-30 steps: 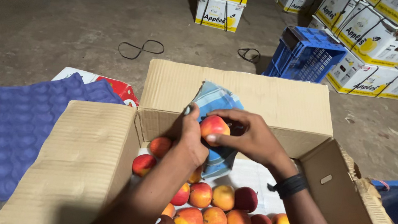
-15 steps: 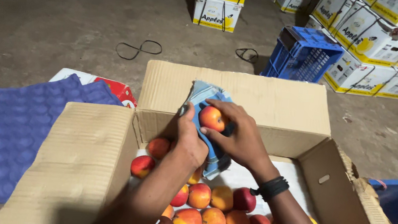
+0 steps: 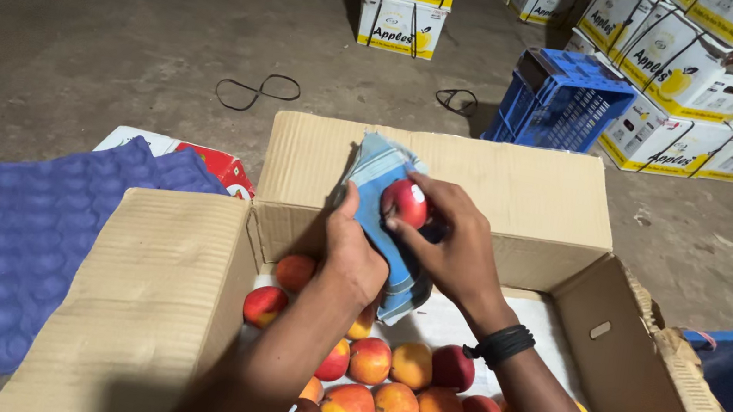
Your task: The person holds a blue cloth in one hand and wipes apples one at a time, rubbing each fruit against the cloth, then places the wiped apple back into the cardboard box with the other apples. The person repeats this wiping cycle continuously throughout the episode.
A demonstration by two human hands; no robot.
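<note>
Red apple [image 3: 405, 203] sits above the open cardboard box [image 3: 517, 192], pressed into a blue cloth [image 3: 383, 201]. Your right hand [image 3: 454, 249] fingers grip the apple; your left hand [image 3: 353, 251] fingers clasp the cloth behind it. Since half a second ago, both hands have barely shifted. Apples [image 3: 398, 401] fill the box below. Purple moulded trays [image 3: 46, 232] lie left. White-and-yellow cartons [image 3: 404, 26] and a blue crate [image 3: 558, 99] stand beyond.

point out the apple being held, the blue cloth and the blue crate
apple [image 3: 405, 203], head view, on its red front face
blue cloth [image 3: 378, 168], head view, on the upper fold above the left hand
blue crate [image 3: 558, 104], head view, on its slotted near wall
</note>
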